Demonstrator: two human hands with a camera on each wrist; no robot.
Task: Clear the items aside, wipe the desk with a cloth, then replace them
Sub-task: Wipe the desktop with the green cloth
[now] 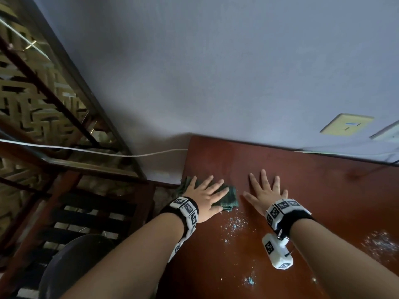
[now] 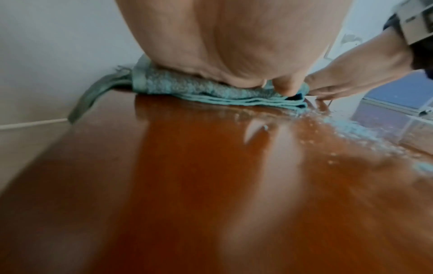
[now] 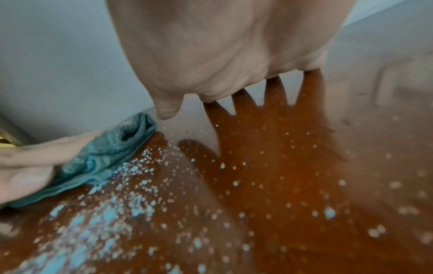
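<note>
A folded green-blue cloth (image 1: 230, 198) (image 2: 187, 89) (image 3: 105, 157) lies at the left edge of the reddish-brown desk (image 1: 313, 201), one corner hanging over the side. My left hand (image 1: 205, 195) (image 2: 222, 46) presses flat on it with straight, spread fingers. My right hand (image 1: 266, 190) (image 3: 222, 55) rests flat on the bare wood just right of the cloth, fingers spread. Pale droplets or specks (image 1: 235, 225) (image 3: 121, 185) are scattered on the desk near the cloth and further right (image 1: 380, 242).
A grey wall (image 1: 216, 72) backs the desk. White and pale objects (image 1: 384, 132) show at the far right by the wall, with a yellowish plate (image 1: 346, 125). Left of the desk are a dark wooden lattice frame (image 1: 43, 104), a white cable (image 1: 108, 153) and a round dark seat (image 1: 71, 266).
</note>
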